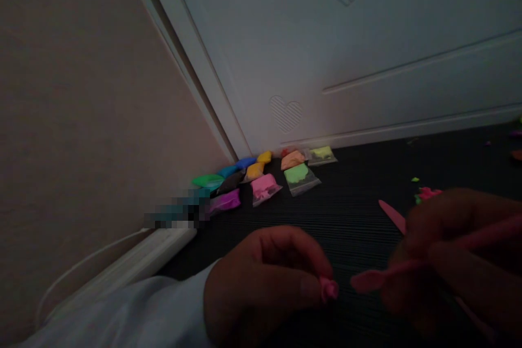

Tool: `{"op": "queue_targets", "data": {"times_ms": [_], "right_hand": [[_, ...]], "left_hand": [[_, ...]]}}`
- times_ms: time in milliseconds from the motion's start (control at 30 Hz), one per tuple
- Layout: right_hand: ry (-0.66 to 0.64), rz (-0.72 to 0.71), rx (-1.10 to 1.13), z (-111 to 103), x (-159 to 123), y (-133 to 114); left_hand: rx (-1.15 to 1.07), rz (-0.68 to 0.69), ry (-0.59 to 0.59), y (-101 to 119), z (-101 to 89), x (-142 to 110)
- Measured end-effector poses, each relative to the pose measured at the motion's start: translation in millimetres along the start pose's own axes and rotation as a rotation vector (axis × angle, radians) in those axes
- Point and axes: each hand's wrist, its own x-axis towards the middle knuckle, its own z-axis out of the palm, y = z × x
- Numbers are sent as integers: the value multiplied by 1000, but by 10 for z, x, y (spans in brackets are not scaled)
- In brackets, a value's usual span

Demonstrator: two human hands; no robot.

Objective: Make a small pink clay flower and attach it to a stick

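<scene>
Between the thumb and forefinger of my left hand (265,283) is a small lump of pink modelling clay (328,289), shaped somewhat like a rosette. My right hand (452,261) grips a pink plastic modelling tool (402,268) like a pen. Its rounded, flattened tip points left, a short gap away from the clay. A second pink tool with a pointed blade (392,216) shows behind my right fingers, its lower part hidden. Past my right knuckles sits a pink and green clay piece (428,193), partly covered by the hand.
Several bags of coloured clay, among them a pink bag (265,187) and a light green bag (299,176), lie on the dark surface (326,212) by a white panel with heart reliefs (286,114). A green crumb (415,179) lies right. A white power strip (163,244) runs along the left wall.
</scene>
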Motion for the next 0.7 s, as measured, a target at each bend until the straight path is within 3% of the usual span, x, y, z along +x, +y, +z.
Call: {"op": "queue_targets", "data": {"times_ms": [400, 700], "right_hand": [[-39, 124, 115, -27, 1, 102], [-59, 88, 73, -52, 23, 126]], "left_hand": [[18, 29, -116, -11, -18, -5], [28, 8, -96, 2, 5, 0]]}}
